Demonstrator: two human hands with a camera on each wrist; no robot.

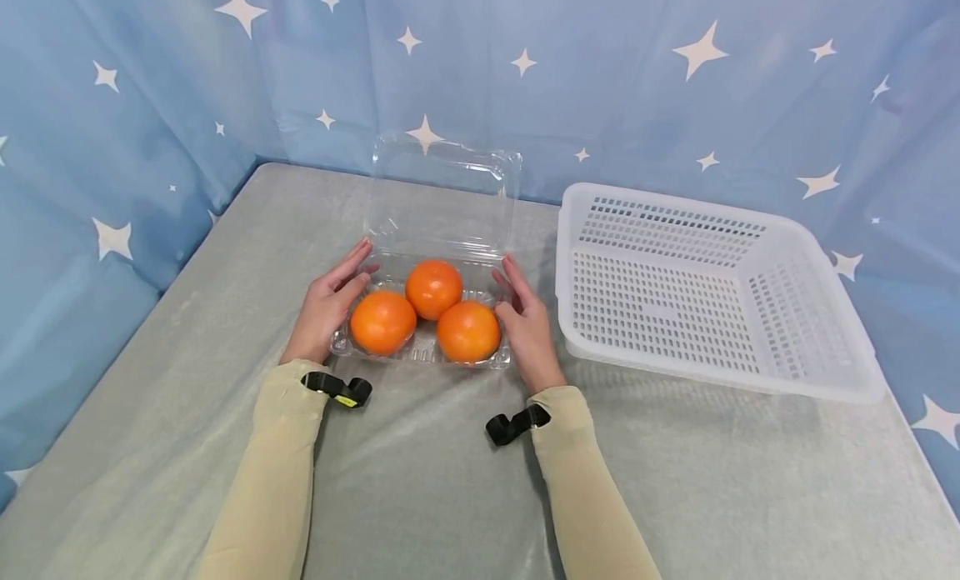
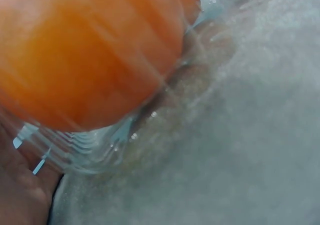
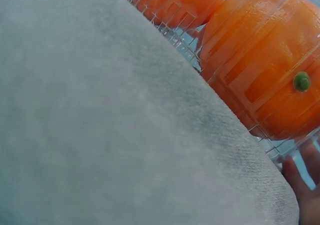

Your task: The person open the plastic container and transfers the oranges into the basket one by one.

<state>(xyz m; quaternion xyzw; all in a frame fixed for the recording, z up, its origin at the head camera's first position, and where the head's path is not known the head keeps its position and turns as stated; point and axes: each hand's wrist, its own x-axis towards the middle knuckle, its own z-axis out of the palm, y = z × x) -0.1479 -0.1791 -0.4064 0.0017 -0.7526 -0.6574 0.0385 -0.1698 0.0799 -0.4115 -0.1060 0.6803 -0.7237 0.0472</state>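
Observation:
A clear plastic clamshell box (image 1: 425,348) stands on the table with its lid (image 1: 442,209) raised upright at the back. Three oranges (image 1: 434,289) lie inside, one behind two. My left hand (image 1: 330,301) holds the box's left side, thumb near the rim and fingers along the wall. On the opposite side, my right hand (image 1: 528,330) grips the wall in a similar way. Through the ribbed plastic, the right wrist view shows an orange (image 3: 260,70) with a green stem button. A large orange (image 2: 85,60) fills the upper left of the left wrist view.
To the right of the box stands a white perforated plastic basket (image 1: 660,365). A grey cloth (image 1: 420,480) covers the table. Blue curtains (image 1: 622,97) with white stars hang behind and at the left. Each wrist carries a black strap-on camera (image 1: 337,388).

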